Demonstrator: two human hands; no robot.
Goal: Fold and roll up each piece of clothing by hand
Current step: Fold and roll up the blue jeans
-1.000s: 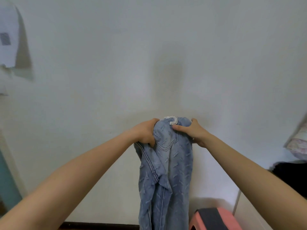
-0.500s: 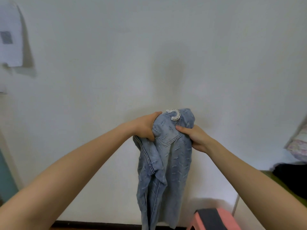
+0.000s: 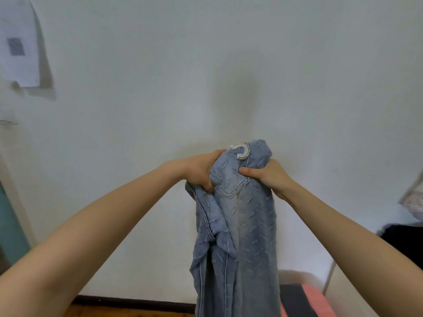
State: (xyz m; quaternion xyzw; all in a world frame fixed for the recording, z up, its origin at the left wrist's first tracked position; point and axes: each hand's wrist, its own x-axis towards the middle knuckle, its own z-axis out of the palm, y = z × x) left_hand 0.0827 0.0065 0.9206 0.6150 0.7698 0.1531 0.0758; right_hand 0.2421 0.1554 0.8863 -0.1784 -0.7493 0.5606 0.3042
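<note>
A pair of light blue jeans (image 3: 242,229) with frayed marks hangs in the air in front of a white wall. A back pocket and a beaded C-shaped ornament (image 3: 241,151) show at the top. My left hand (image 3: 201,171) grips the bunched waist on the left side. My right hand (image 3: 266,177) grips the waist on the right, thumb across the pocket. The legs drop straight down and run out of the bottom of the view.
A pink stool with a dark top (image 3: 304,298) stands below on the right. Dark clothing (image 3: 405,241) and a pale patterned fabric (image 3: 414,200) lie at the right edge. A white paper (image 3: 18,42) hangs on the wall at upper left. Wooden floor (image 3: 128,312) shows below.
The jeans were lifted slightly at first. My right hand has slid from the top edge of the waist down to the pocket. My left hand keeps its grip.
</note>
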